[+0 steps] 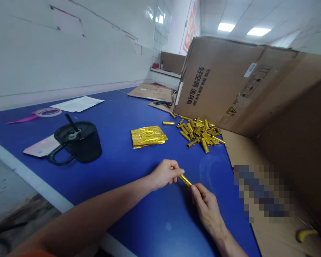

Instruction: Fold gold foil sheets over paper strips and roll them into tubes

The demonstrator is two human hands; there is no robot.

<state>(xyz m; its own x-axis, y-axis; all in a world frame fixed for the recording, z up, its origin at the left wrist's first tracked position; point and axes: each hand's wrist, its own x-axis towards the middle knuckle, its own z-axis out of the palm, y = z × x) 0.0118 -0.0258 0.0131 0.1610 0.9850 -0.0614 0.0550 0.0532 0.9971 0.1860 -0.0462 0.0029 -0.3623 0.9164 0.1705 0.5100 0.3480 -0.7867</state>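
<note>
Left to right. Tape roll (46, 112) with a pink strip trailing off it, sheet of paper (77, 104) behind it, both on the blue table (115, 107). Black mug (79, 142) with a straw, standing partly on a pale pink card (40, 146). Gold foil packet (148, 136) lies flat, apart from the mug.

Left hand (164, 174) is near the table's front edge, fingers and thumb closed on one end of a foil tube (185, 180). Right hand (207, 210) pinches the other end between thumb and index fingertip: narrow grip, other fingers curled. Tube is held in the air between the hands, angled slightly down to the right, not touching the table.

Handling, my read: very light, thin-walled, shiny and probably slippery, and may dent if squeezed hard. Best held by the ends with finger pads, as now.

Right of the hands, a loose pile of similar tubes (199, 134) sits on the table against a cardboard box (219, 82), with a few strays off its left side. Small yellow item (306, 233) lies on cardboard at far right; can't tell what it is.
</note>
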